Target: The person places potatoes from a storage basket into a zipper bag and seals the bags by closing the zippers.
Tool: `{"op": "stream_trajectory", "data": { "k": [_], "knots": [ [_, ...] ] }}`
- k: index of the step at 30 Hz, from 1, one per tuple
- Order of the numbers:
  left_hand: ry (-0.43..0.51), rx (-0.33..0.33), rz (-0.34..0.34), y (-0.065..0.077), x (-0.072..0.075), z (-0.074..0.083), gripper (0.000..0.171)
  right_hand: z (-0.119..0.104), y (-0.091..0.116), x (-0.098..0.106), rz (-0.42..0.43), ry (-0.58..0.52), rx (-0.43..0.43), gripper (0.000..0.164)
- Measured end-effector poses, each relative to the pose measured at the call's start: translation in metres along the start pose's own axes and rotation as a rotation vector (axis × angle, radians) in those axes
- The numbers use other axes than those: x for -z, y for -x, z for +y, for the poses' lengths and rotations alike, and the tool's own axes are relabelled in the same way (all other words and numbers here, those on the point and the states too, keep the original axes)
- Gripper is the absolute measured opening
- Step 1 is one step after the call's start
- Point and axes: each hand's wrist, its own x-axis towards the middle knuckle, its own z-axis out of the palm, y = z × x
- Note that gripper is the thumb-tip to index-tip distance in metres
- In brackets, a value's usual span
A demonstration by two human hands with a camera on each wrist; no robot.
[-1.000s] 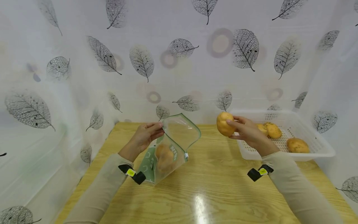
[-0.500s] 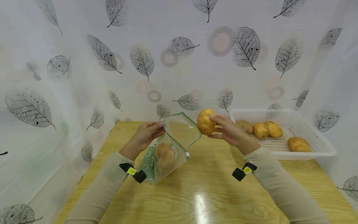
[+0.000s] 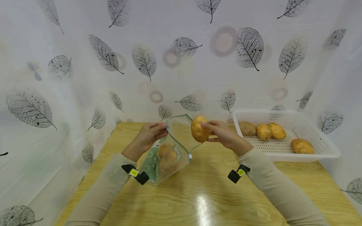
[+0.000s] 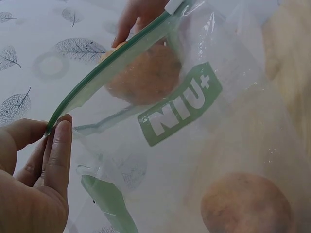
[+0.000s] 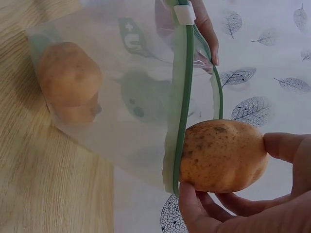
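Observation:
My left hand (image 3: 150, 136) pinches the green-edged rim of a clear zip bag (image 4: 243, 126) between thumb and fingers, and the bag's mouth stands open. Potatoes (image 3: 167, 158) lie inside at its bottom, seen hazily through the plastic. Between the thumb and fingertips of my right hand (image 3: 223, 133) is another potato (image 5: 223, 155), held upright at the bag's mouth. In the right wrist view, one end of that potato is just inside the green zip edge. A white slider (image 5: 184, 14) sits at one end of the zip.
On the right of the wooden table (image 3: 226, 194) stands a white perforated plastic basket (image 3: 325, 153). Several potatoes lie in it, one (image 3: 302, 146) apart from the others. A leaf-patterned sheet (image 3: 181, 75) hangs behind and at both sides.
My right hand has carried the potato leftward from above the basket's edge to the bag's mouth, dipping slightly at the end. My left hand and the bag have barely moved.

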Motion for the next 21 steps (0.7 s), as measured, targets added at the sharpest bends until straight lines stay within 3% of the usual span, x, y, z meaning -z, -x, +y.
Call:
{"op": "stream_trajectory", "data": {
  "k": [9,21],
  "knots": [
    [-0.001,0.000,0.003,0.0010,-0.0040,-0.0002,0.024,0.0030,-0.0022,-0.0026,0.012,0.116,-0.011,0.064],
    [0.004,-0.013,0.023,0.0006,-0.0041,-0.0006,0.023,0.0046,-0.0015,-0.0040,0.025,0.168,-0.028,0.060]
  ]
}}
